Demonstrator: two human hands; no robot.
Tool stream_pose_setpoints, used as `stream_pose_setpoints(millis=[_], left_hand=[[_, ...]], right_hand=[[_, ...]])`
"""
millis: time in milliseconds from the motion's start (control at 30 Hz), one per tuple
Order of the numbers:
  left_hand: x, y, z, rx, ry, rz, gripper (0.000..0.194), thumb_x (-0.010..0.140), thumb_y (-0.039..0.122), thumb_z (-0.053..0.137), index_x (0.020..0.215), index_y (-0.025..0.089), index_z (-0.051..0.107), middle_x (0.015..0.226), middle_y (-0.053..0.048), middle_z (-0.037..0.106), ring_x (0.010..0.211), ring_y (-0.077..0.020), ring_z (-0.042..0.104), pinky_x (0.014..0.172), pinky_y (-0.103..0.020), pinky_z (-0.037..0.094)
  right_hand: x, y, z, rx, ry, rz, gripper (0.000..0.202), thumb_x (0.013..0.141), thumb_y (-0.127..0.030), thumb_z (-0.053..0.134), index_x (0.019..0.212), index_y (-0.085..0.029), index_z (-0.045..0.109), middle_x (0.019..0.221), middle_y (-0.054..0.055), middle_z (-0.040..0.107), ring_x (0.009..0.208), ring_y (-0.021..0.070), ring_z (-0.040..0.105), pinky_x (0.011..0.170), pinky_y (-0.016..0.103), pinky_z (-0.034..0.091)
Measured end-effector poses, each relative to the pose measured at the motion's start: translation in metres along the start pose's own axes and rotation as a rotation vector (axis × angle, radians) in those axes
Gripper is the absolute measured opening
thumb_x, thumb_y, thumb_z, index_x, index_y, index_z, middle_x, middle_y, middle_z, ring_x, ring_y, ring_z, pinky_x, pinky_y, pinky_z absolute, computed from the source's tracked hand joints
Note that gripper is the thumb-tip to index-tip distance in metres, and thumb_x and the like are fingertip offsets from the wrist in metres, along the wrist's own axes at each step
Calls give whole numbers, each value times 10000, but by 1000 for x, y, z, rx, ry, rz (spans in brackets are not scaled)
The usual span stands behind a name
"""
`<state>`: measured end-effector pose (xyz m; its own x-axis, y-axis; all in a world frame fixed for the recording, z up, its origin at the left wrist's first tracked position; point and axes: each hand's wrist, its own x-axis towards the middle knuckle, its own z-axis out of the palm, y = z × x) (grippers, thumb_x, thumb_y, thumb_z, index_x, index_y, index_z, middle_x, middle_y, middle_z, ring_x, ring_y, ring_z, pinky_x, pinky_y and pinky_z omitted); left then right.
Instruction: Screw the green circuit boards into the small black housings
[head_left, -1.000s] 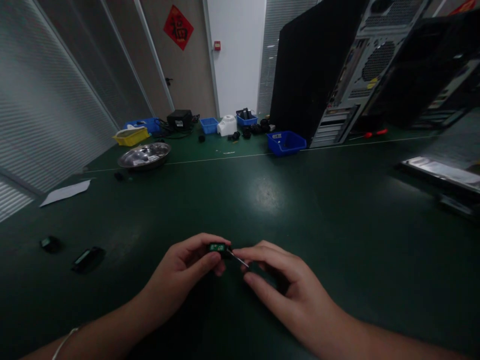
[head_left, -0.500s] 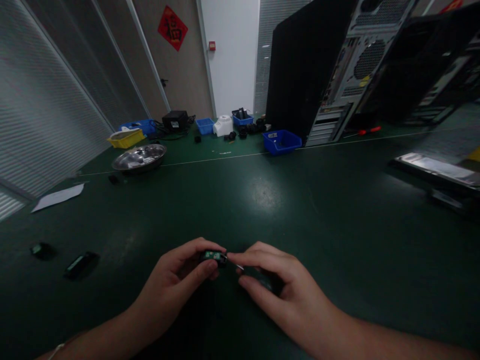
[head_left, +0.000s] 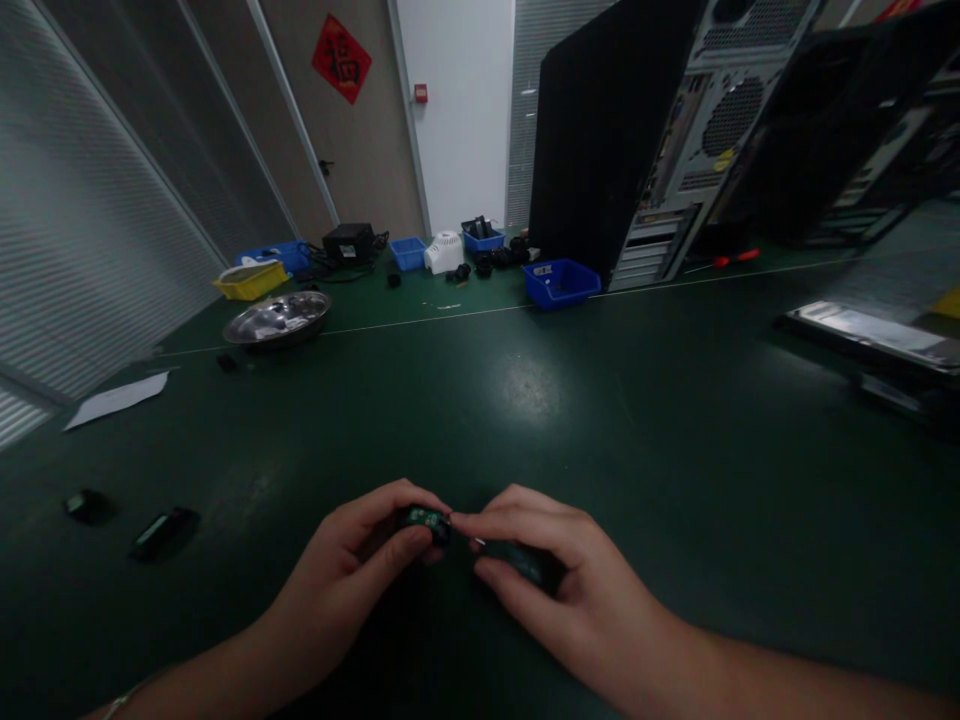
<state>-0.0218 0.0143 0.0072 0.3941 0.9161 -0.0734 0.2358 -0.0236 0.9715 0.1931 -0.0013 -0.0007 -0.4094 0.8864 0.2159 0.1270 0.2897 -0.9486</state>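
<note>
A small black part with a green circuit board (head_left: 426, 518) is pinched between the thumb and fingers of my left hand (head_left: 352, 560). To its right, my right hand (head_left: 570, 580) is closed round a dark tool with a thin metal shaft (head_left: 478, 541). The right index fingertip is at the right end of the small part. Most of the tool is hidden by the fingers, and where its tip ends cannot be made out. Both hands are just above the green table (head_left: 450, 420).
Two black parts (head_left: 161, 532) (head_left: 86, 505) lie at the left. Farther back are a metal bowl (head_left: 277, 318), a yellow tray (head_left: 251, 281), a blue bin (head_left: 561, 284) and a black computer case (head_left: 600, 140). A metal-topped device (head_left: 877, 335) sits at the right.
The small part in my left hand has tilted slightly, its right end lower. Less of the metal shaft shows between the hands. The view has shifted a little.
</note>
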Motion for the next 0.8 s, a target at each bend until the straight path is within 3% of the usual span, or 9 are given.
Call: stream_pose_setpoints(millis=[467, 800], left_hand=[[3, -5, -1, -167, -37, -34, 159, 894, 324, 621, 983, 234, 718, 796, -7, 676, 761, -150, 607, 730, -237, 457], [2, 1, 1, -160, -22, -30, 146, 904, 282, 604, 980, 227, 717, 814, -15, 677, 772, -157, 602, 738, -250, 471]], right_hand=[[-2, -1, 1, 11, 8, -16, 376, 864, -53, 618, 1174, -250, 697, 965, 44, 679, 886, 162, 654, 772, 288, 495], [-1, 0, 1, -3, 19, -23, 380, 862, -54, 614, 1177, -254, 687, 963, 43, 678, 880, 167, 656, 775, 296, 503]])
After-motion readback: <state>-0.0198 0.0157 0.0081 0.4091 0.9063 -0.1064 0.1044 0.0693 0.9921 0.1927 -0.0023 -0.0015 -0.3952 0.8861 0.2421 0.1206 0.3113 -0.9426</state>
